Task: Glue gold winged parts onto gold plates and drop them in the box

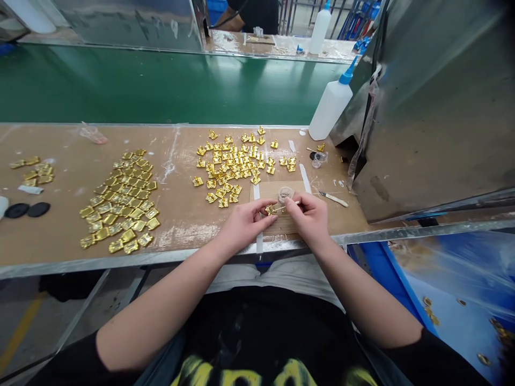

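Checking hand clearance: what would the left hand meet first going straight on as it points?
Likely the thin stick in the right hand, its tip at or near the gold piece the left hand holds; then the right hand itself. Depth is unclear.

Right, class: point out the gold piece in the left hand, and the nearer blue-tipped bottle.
Gold piece (271, 210), head view: its exposed middle.
Nearer bottle (330, 110), head view: its pale body.

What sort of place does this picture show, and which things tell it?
Probably a factory workshop: many small gold parts lie on a long workbench, a green strip, perhaps a conveyor belt, runs behind it, and a squeeze bottle stands on the bench.
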### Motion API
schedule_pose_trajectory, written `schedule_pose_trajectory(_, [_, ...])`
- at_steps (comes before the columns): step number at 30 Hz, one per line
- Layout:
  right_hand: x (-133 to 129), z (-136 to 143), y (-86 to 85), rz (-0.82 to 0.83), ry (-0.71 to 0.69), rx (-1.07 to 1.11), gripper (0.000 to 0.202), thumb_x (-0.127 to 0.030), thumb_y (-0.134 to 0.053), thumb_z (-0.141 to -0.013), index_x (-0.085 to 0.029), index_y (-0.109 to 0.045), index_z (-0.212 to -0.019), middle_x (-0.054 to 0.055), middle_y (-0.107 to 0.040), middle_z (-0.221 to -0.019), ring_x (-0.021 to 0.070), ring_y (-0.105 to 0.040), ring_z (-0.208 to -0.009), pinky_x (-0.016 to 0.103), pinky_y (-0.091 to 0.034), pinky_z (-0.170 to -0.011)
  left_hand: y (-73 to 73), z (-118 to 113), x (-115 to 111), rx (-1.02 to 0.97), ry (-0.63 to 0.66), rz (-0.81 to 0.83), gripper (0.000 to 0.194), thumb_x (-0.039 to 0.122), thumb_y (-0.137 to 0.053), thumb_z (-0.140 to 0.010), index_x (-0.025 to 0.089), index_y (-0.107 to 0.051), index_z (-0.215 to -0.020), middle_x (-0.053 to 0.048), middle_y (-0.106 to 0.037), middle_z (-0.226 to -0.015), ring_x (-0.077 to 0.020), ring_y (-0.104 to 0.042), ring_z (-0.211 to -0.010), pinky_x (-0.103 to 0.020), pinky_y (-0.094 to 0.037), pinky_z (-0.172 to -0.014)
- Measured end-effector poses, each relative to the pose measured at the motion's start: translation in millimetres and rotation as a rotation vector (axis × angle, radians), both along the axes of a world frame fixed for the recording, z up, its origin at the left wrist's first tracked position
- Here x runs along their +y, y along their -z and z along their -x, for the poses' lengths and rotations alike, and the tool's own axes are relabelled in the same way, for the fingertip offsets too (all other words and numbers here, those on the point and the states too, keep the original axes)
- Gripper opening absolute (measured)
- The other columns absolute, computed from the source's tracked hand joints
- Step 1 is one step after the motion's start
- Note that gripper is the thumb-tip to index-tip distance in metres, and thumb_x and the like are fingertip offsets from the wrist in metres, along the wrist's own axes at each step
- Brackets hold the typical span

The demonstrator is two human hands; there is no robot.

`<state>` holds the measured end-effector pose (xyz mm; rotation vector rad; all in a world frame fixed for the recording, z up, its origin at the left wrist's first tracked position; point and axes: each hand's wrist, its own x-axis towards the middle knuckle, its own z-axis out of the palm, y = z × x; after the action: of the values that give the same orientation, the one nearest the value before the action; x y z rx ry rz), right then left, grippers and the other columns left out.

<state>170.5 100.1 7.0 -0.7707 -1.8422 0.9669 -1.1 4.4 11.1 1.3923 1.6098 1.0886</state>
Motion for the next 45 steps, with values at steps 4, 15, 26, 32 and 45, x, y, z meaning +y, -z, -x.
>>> schedule_pose_trajectory(4, [15.9, -6.3, -8.6, -0.086, 0.14, -0.045, 0.038, -0.031, -0.064, -0.095, -0.021, -0.048, -0.062, -0.005, -0.038, -0.059, 0.0125, -0.036, -0.056, 0.03, -0.028, -0.058, 0.9, 0.1, -0.1, 0.004, -0.016, -0.001, 0.035, 0.031, -0.076, -0.093, 0.022, -0.076, -0.127, 0.009, -0.048, -0.06, -0.0116, -0.042, -0.054, -0.026, -0.036, -0.059])
schedule_pose_trajectory(15, [41.3, -2.0, -1.2, -0.185, -0.023, -0.403, 0.037, -0.034, -0.064, -0.098, -0.021, -0.052, -0.066, -0.003, -0.05, -0.064, 0.014, -0.045, -0.062, 0.029, -0.028, -0.062, -1.8, -0.2, -0.1, 0.001, -0.023, -0.001, 0.036, 0.032, -0.076, -0.091, 0.022, -0.077, -0.125, 0.008, -0.048, -0.06, -0.0121, -0.041, -0.054, -0.026, -0.037, -0.06])
schedule_pose_trajectory(26, [10.4, -9.5, -3.1, 0.095, 0.06, 0.061, 0.046, -0.041, -0.066, -0.094, -0.022, -0.042, -0.06, -0.004, -0.038, -0.059, 0.013, -0.033, -0.058, 0.03, -0.028, -0.059, 0.8, -0.3, -1.0, 0.011, -0.008, -0.007, 0.034, 0.031, -0.077, -0.092, 0.023, -0.076, -0.126, 0.008, -0.048, -0.058, -0.0126, -0.042, -0.054, -0.026, -0.037, -0.06])
schedule_pose_trajectory(32, [-0.8, -3.0, 4.5, 0.107, -0.038, 0.013, 0.045, -0.042, -0.067, -0.094, -0.021, -0.047, -0.06, -0.004, -0.041, -0.059, 0.0128, -0.037, -0.057, 0.03, -0.03, -0.059, 2.0, -0.3, -0.7, 0.035, -0.004, -0.01, 0.034, 0.03, -0.077, -0.093, 0.024, -0.076, -0.126, 0.008, -0.051, -0.06, -0.0125, -0.045, -0.054, -0.027, -0.038, -0.06])
schedule_pose_trajectory(45, [-0.9, -2.5, 5.3, 0.066, -0.041, -0.055, 0.041, -0.038, -0.066, -0.095, -0.021, -0.05, -0.062, -0.004, -0.041, -0.06, 0.0129, -0.038, -0.058, 0.029, -0.031, -0.058, -0.8, -1.0, -0.7, 0.012, 0.005, -0.005, 0.034, 0.026, -0.077, -0.093, 0.023, -0.076, -0.126, 0.007, -0.053, -0.063, -0.0113, -0.043, -0.054, -0.026, -0.038, -0.059])
